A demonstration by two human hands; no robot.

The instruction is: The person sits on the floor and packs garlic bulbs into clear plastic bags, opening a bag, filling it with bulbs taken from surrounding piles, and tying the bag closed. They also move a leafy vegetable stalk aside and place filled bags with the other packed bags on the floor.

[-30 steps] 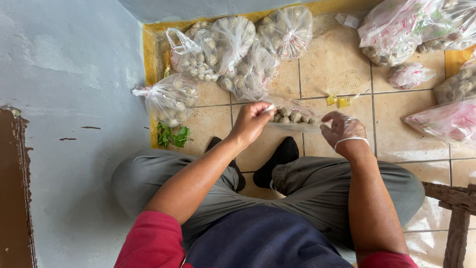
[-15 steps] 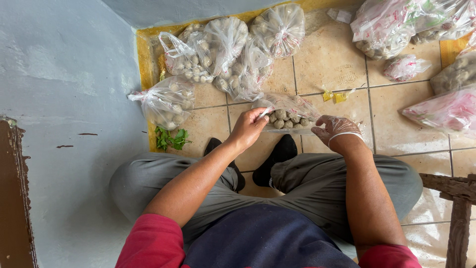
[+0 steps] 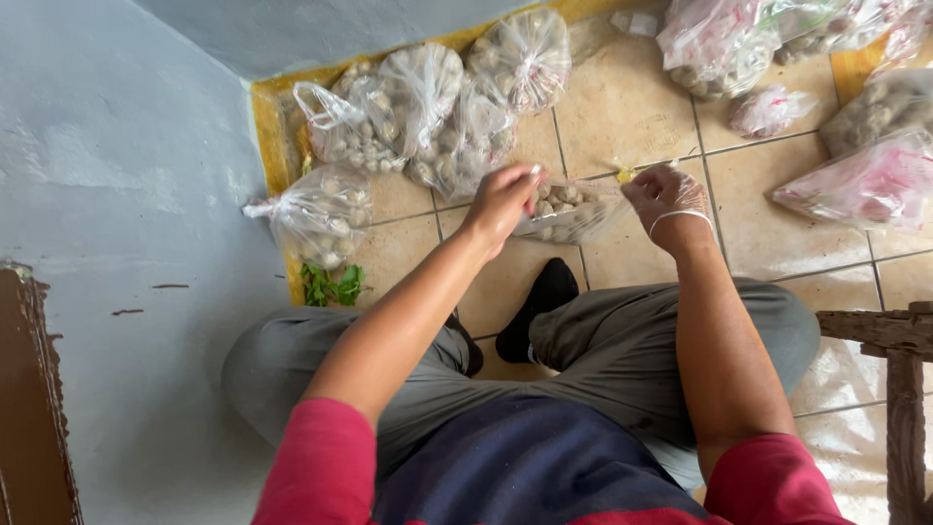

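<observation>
Now both hands pinch one clear bag of small round produce: left hand and right hand closed on opposite ends, bag stretched between them.

Soft even daylight, faint shadows (hands slightly blurred), plastic glinting

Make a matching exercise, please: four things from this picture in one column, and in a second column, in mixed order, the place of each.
Things:
1. clear bag of small round pieces
2. green leaves
3. dark wooden frame
4. pile of tied clear bags

Places:
A. at the right edge, beside the person's knee
B. held between the left hand and the right hand
C. in the corner, against the yellow strip at the foot of the wall
D. on the floor, just below a single tied bag near the left wall

Pairs: 1-B, 2-D, 3-A, 4-C
</observation>
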